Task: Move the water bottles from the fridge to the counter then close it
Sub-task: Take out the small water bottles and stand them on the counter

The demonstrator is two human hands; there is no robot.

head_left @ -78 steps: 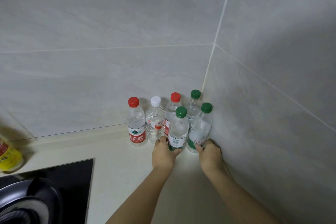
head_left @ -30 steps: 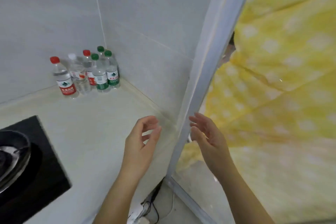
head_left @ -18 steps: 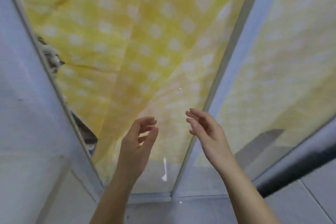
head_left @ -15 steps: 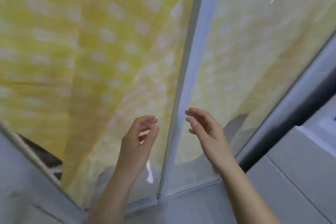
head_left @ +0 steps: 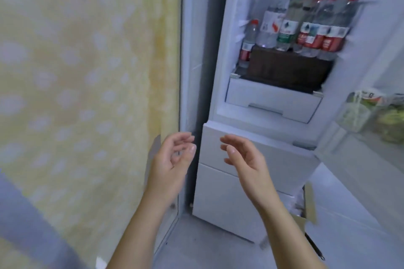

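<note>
You have turned away from the counter and now face the open fridge (head_left: 220, 54), your left hand (head_left: 172, 159) and right hand (head_left: 244, 159) both half open and empty, while more bottles (head_left: 306, 26) wait on its shelf, so another trip begins.

Fridge (head_left: 251, 159) at 3 o'clock, door open. Water bottles (head_left: 306, 26) upright in a tight row inside: mostly red caps and labels, one green label; blurred.
</note>
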